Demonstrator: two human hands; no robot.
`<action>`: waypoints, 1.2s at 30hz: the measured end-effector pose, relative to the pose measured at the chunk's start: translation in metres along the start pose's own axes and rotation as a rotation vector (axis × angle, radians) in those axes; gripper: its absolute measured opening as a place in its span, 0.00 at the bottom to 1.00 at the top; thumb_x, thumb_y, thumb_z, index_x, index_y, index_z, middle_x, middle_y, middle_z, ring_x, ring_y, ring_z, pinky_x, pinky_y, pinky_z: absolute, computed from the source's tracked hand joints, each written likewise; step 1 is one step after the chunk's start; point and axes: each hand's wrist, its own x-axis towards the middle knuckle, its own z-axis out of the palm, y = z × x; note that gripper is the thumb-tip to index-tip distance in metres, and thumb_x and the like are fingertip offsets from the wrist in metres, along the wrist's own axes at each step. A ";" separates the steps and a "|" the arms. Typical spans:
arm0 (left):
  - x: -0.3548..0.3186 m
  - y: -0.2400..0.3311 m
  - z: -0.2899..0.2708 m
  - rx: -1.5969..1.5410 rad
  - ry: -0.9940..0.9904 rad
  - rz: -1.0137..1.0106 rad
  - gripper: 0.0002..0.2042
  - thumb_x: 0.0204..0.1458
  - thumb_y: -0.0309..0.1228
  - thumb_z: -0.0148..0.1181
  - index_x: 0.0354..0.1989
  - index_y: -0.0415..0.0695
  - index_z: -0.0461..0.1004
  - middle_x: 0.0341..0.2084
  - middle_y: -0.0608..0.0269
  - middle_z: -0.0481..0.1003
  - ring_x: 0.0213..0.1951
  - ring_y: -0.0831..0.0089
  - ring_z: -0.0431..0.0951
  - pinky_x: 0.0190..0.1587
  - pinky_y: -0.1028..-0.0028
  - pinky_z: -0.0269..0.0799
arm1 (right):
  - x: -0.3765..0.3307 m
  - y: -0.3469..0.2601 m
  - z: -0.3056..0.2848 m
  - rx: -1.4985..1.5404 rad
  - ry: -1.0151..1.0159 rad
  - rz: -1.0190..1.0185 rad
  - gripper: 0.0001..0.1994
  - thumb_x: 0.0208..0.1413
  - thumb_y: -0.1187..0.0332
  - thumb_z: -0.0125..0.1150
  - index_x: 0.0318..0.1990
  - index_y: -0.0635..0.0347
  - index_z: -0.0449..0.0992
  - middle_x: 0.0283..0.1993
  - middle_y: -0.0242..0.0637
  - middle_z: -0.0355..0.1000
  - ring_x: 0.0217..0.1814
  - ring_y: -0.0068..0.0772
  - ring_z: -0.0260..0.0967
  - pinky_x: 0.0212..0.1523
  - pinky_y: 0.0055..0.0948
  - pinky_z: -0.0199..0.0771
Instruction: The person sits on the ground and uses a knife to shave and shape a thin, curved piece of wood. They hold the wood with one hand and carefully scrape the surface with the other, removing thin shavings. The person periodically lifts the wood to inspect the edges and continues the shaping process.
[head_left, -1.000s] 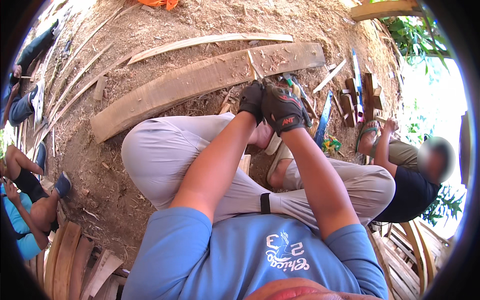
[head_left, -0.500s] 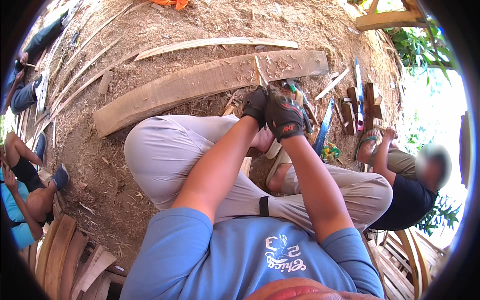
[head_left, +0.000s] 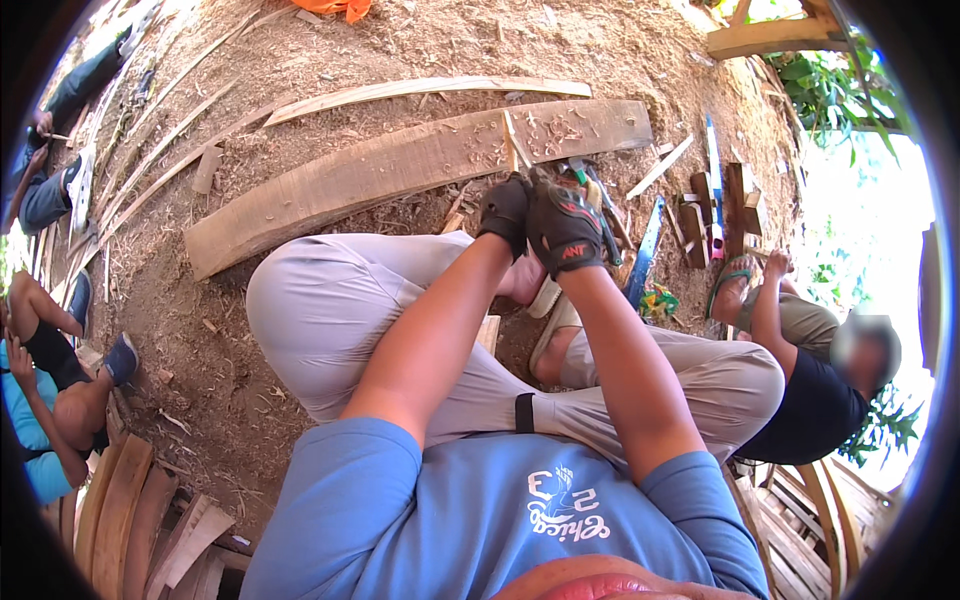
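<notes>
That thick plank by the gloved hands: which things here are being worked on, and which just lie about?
In use:
left hand
right hand
thin wooden strip
thick plank

Lying about:
long thin slat
blue saw
wood blocks
curved boards

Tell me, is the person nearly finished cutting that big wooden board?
Some is done: chips and shavings lie on the long plank. Now the gloved left hand and right hand grip a thin blade on it. Most of the plank looks uncarved.

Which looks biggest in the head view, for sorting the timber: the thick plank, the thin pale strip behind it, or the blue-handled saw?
1. thick plank
2. thin pale strip, about as long but far narrower
3. blue-handled saw, clearly smallest
</notes>
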 end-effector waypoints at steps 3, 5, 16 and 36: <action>-0.011 0.008 0.007 -0.194 0.030 -0.169 0.17 0.63 0.40 0.53 0.43 0.40 0.82 0.45 0.41 0.82 0.47 0.47 0.84 0.50 0.55 0.77 | -0.004 -0.005 -0.009 0.108 -0.059 0.183 0.12 0.61 0.61 0.55 0.46 0.55 0.80 0.49 0.50 0.81 0.57 0.55 0.78 0.66 0.55 0.69; -0.005 0.011 0.003 -0.323 -0.007 -0.231 0.16 0.63 0.40 0.53 0.43 0.41 0.82 0.46 0.42 0.82 0.47 0.48 0.84 0.49 0.56 0.78 | -0.001 -0.003 -0.010 0.054 -0.070 0.093 0.13 0.61 0.61 0.55 0.47 0.54 0.80 0.50 0.50 0.81 0.57 0.55 0.78 0.69 0.56 0.66; -0.009 0.021 -0.029 -1.243 -0.192 -0.559 0.14 0.68 0.44 0.48 0.29 0.56 0.68 0.13 0.77 0.59 0.11 0.78 0.55 0.13 0.70 0.50 | -0.042 0.067 -0.016 0.295 -0.026 0.148 0.21 0.70 0.54 0.48 0.44 0.66 0.77 0.39 0.60 0.78 0.46 0.65 0.77 0.45 0.55 0.75; -0.003 0.035 -0.049 -1.084 -0.185 -0.292 0.11 0.69 0.37 0.47 0.48 0.46 0.73 0.19 0.73 0.65 0.16 0.78 0.64 0.19 0.73 0.62 | 0.015 0.233 0.054 -0.003 0.025 0.411 0.22 0.59 0.54 0.60 0.59 0.47 0.81 0.59 0.49 0.78 0.64 0.50 0.73 0.70 0.44 0.66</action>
